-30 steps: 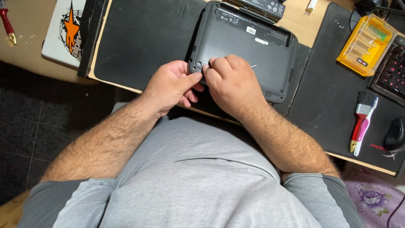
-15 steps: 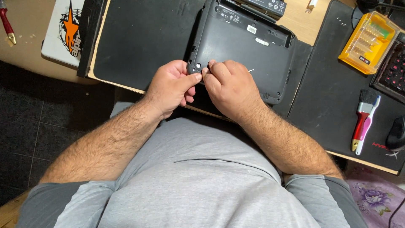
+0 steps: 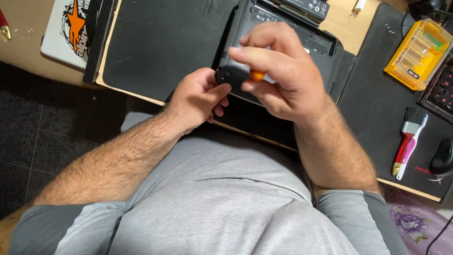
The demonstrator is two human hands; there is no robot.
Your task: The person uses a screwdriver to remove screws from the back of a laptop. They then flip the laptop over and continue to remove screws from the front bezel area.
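The left hand [image 3: 200, 97] is clenched on the near-left corner of a black upturned laptop base [image 3: 283, 45], thumb on top and fingers curled under its edge; the right hand [image 3: 283, 73] is raised over the same corner, its fingers closed around a small tool with an orange handle [image 3: 257, 74], of which only a short orange section shows between the fingers; the tip of the tool is hidden, so contact with the base cannot be told; the base lies at the middle of the worktop [image 3: 351, 28], at 12 o'clock from the person, resting partly on a large black mat [image 3: 160, 42] and reaching over the near edge; a dark battery pack [image 3: 304, 7] sits just beside its far edge; at 2 o'clock a yellow transparent case of screwdriver bits [image 3: 417, 54] rests on a second black mat [image 3: 377, 104]; at 3 o'clock a small brush with a red and white handle [image 3: 408, 141] lies on that mat, with a black mouse [image 3: 443, 158] just beside it at the frame edge; part of a keyboard [image 3: 441, 89] with red lit keys shows near the case; at 10 o'clock a white item bearing an orange and black sticker [image 3: 71, 26] lies beside a dark slab standing against the large mat.
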